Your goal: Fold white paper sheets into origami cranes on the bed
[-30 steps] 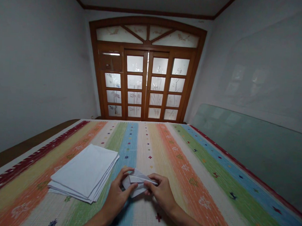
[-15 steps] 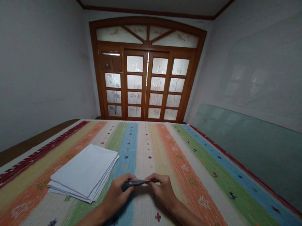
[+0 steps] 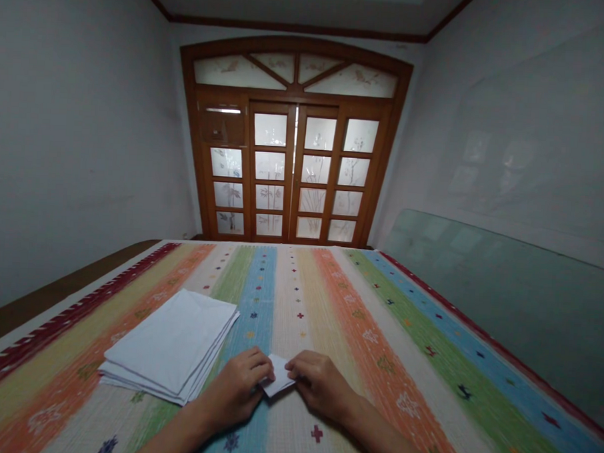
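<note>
A small folded piece of white paper (image 3: 278, 376) is held between my two hands, low over the striped cloth near the middle. Its face tilts toward me, and the fingers cover its left and right edges. My left hand (image 3: 242, 383) pinches the left side with thumb and fingertips. On the opposite side, my right hand (image 3: 320, 382) is closed on the right edge in a similar pinch. To the left, a stack of white paper sheets (image 3: 171, 341) lies on the cloth, close to my left forearm, its sheets slightly fanned at the near corner.
A striped, patterned cloth (image 3: 377, 350) covers the table. A pale green panel (image 3: 504, 289) runs along the right side. White walls stand on both sides, and a wooden door with glass panes (image 3: 292, 166) stands beyond the far edge.
The folded paper was nearly edge-on between my hands; now its white face shows. My fingers have shifted to its side edges. The stack stays in place.
</note>
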Demonstrator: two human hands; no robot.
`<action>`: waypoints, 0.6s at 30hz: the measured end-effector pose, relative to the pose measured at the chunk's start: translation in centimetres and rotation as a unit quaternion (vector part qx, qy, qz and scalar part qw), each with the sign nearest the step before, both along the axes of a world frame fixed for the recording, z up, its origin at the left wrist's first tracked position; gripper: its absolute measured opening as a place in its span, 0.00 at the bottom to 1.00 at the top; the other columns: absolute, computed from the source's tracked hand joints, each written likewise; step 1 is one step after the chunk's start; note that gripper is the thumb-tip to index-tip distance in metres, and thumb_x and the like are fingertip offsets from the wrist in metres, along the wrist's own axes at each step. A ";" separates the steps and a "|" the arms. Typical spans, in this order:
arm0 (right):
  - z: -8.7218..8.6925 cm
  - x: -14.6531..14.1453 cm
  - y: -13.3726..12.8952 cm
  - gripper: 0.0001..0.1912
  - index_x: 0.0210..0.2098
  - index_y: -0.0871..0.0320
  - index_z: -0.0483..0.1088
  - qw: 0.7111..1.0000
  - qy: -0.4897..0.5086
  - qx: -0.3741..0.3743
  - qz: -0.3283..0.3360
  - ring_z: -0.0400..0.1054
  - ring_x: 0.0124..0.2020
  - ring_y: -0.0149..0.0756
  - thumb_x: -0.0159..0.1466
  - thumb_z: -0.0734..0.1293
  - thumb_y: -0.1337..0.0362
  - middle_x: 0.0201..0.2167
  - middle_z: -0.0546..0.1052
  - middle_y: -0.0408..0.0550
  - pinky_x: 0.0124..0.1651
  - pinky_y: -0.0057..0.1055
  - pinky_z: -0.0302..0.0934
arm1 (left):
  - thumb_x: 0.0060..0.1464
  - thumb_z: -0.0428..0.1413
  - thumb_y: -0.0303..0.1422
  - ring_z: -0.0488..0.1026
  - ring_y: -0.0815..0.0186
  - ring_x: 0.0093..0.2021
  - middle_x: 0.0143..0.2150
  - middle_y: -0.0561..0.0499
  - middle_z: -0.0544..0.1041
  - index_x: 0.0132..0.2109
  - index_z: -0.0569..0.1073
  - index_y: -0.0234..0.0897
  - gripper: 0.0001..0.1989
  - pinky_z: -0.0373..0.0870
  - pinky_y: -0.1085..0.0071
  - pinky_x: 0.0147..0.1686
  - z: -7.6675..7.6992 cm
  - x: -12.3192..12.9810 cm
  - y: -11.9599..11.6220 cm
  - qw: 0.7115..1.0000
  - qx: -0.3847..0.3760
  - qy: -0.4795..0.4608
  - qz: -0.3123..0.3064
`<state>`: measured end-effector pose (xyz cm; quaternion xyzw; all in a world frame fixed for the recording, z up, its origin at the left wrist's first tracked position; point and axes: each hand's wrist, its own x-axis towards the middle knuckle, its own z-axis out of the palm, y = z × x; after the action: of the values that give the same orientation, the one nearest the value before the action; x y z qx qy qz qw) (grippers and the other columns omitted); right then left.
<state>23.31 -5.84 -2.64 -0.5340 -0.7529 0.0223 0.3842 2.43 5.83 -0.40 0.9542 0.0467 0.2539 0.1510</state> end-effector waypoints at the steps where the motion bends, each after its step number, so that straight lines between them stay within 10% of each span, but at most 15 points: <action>1: 0.2 0.0 -0.1 0.12 0.35 0.58 0.77 1.000 -0.003 -0.002 -0.001 0.77 0.39 0.42 0.58 0.65 0.77 0.38 0.84 0.54 0.43 0.33 0.68 | 0.51 0.56 0.19 0.75 0.58 0.43 0.41 0.46 0.80 0.40 0.75 0.38 0.12 0.72 0.65 0.43 0.2 -0.1 -0.1 1.000 -0.011 0.011 0.000; 18: 0.2 -0.1 0.1 0.06 0.34 0.58 0.80 0.994 0.041 -0.084 -0.060 0.72 0.36 0.38 0.59 0.74 0.74 0.33 0.78 0.47 0.40 0.30 0.62 | 0.53 0.63 0.27 0.73 0.61 0.38 0.34 0.52 0.75 0.37 0.80 0.38 0.03 0.65 0.68 0.40 0.5 0.3 0.1 0.974 -0.197 0.046 0.099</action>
<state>23.23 -5.72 -2.45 -0.6070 -0.6986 0.0848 0.3691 2.74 5.96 0.12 0.9070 0.1971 0.2094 0.3077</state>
